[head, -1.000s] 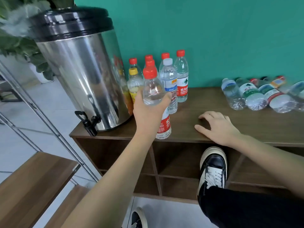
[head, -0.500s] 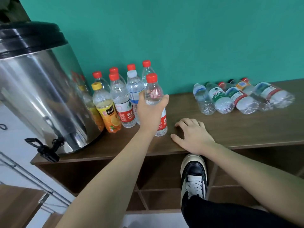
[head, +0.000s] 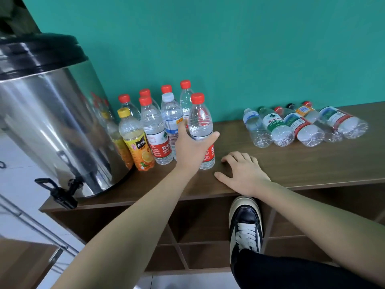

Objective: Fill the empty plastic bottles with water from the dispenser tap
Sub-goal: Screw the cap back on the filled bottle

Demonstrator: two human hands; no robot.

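My left hand [head: 192,150] grips a water-filled, red-capped bottle [head: 201,122] that stands upright on the wooden shelf top [head: 291,163], at the right end of a cluster of several upright capped bottles [head: 154,130]. My right hand [head: 242,173] rests flat on the shelf top just right of that bottle, holding nothing. Several empty plastic bottles [head: 302,126] lie on their sides further right, against the wall. The steel water dispenser [head: 48,113] stands at the left end, its black tap [head: 60,191] jutting over the shelf's front edge.
A yellow-capped orange juice bottle [head: 135,140] stands closest to the dispenser. A teal wall [head: 229,49] backs the shelf. Open cubbyholes [head: 198,232] sit below the top, with my black and white shoe [head: 245,224] against them. A wooden step [head: 23,265] is at lower left.
My left hand has carried the red-capped bottle from near the tap to the right end of the upright cluster and set it on the shelf. The view swung right.
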